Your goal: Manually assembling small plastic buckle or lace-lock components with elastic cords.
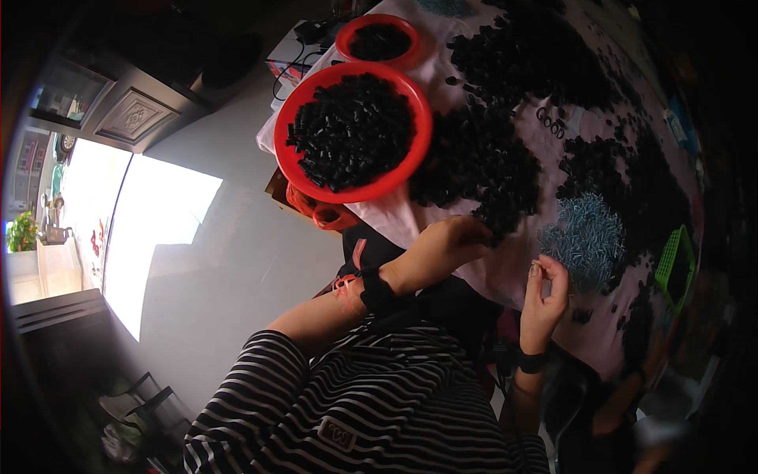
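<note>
My left hand (454, 241) is bent over the near edge of a heap of small black pieces (482, 170). Its fingers curl downward and lie partly in shadow, so whatever they hold cannot be made out. At the near edge of a pile of blue-grey screw-like pieces (586, 241), my right hand (546, 296) is raised, with thumb and forefinger pressed together. Anything in that pinch is too small to name. A large red basin (421, 142) full of short black cylindrical pieces (351, 126) stands beyond my left hand.
Behind the large basin is a smaller red basin (343, 39) of black pieces. More black pieces (529, 59) cover the pale pink cloth (442, 79). Several black rings (550, 122) lie mid-table. A green plastic basket (675, 265) is at the right. Another person's arm (620, 403) shows at lower right.
</note>
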Demonstrator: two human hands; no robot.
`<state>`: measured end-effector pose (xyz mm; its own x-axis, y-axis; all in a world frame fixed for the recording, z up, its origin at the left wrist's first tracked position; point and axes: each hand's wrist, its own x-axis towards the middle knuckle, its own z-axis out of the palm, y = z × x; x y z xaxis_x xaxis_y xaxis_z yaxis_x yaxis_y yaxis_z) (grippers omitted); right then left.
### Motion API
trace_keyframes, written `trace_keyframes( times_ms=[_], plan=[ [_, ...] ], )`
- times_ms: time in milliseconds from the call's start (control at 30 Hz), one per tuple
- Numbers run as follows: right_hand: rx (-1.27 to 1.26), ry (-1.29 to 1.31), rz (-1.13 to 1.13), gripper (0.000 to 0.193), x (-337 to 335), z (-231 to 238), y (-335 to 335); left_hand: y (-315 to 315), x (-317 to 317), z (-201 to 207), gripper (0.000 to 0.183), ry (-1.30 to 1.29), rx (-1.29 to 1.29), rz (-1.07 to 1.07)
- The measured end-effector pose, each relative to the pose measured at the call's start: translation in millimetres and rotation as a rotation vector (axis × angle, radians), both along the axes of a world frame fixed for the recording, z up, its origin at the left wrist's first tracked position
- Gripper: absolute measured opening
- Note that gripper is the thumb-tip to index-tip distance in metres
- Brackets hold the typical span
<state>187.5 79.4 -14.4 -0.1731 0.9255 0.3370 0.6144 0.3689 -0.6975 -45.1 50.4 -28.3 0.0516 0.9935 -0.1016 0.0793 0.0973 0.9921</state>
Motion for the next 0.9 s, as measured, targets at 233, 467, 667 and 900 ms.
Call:
trace_keyframes(
  times_ms=[233, 467, 667, 900],
  plan=[
    [-0.014, -0.054, 0.264, 0.012, -21.0, 29.5, -6.4, -14.0, 6.7, -3.3, 0.032, -0.834, -0.394, -0.124],
    [0.056, -0.109, 0.296, 0.018, -28.4, 37.0, -10.3, -17.1, 9.7, 0.9, 0.027, -0.897, -0.444, -0.100],
    [0.069, -0.100, 0.319, 0.016, -31.8, 41.0, -11.0, -19.9, 15.0, -6.4, 0.022, -0.948, -0.403, -0.076],
    [0.073, -0.147, 0.330, 0.019, -29.8, 41.0, -10.9, -21.2, 18.2, -8.6, 0.021, -0.835, -0.303, -0.096]
  ],
)
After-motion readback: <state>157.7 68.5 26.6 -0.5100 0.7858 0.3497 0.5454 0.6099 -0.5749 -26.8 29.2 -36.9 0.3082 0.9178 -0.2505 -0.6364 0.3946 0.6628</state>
